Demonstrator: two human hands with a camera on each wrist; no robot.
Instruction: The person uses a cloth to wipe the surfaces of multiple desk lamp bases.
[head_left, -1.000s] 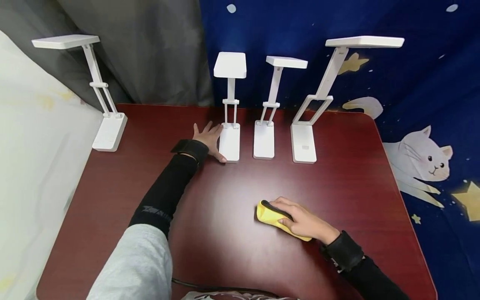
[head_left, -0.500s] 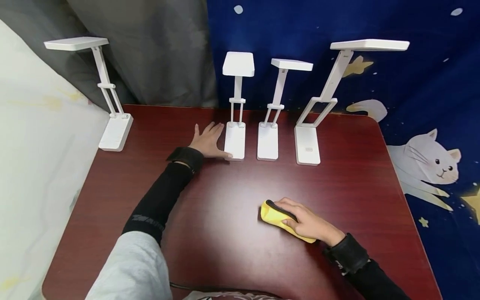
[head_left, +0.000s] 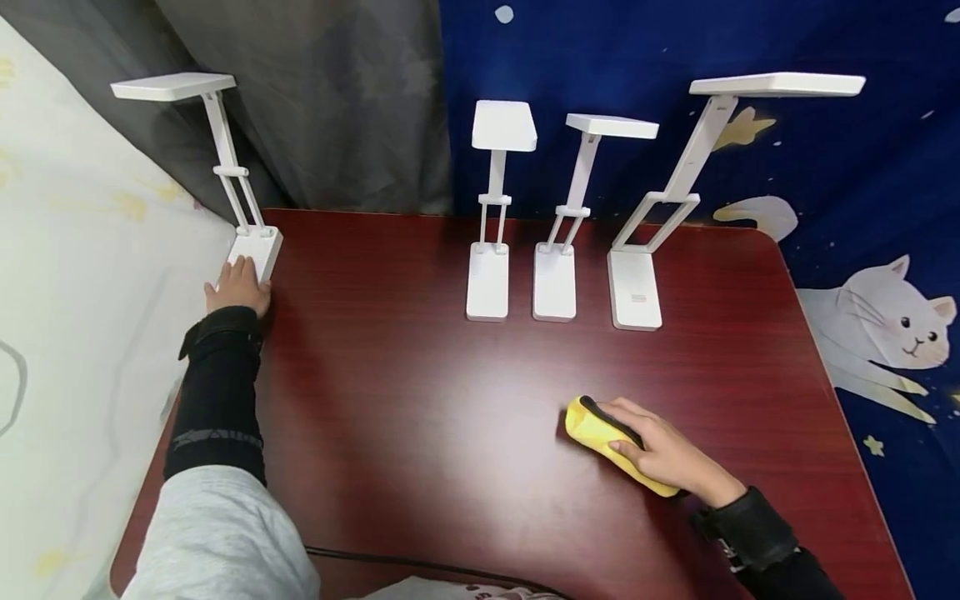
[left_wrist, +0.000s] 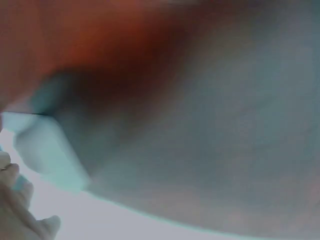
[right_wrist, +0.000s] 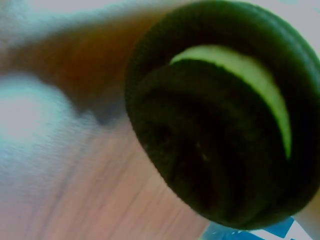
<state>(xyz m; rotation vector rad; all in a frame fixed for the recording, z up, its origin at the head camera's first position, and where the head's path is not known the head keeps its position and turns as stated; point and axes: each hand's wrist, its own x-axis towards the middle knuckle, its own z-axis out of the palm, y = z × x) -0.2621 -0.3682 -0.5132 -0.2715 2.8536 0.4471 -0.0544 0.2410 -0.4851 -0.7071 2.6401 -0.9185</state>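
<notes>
At the table's far left corner stands a white desk lamp point(head_left: 227, 142) with its head raised. My left hand point(head_left: 238, 287) lies over the front part of its base, fingers extended forward. The left wrist view is blurred, with several fingertips point(left_wrist: 20, 200) low in its left corner beside a pale block shape. My right hand point(head_left: 667, 446) grips a rolled yellow-and-black cloth point(head_left: 588, 425) low over the right front of the table, thumb on the near side and fingers over the top. In the right wrist view the dark round end of the roll fills the middle, with a yellowish crescent inside.
Three more white desk lamps line the back edge: one middle lamp point(head_left: 487, 283), another point(head_left: 555, 283) beside it, and a taller one point(head_left: 636, 292) on the right. A black cable point(head_left: 420, 565) runs along the near edge of the dark red table point(head_left: 420, 392). Curtains hang behind.
My left hand has left the middle lamp's base and moved left onto the far-left lamp's base. My right hand keeps its grip on the cloth. The head view has shifted slightly.
</notes>
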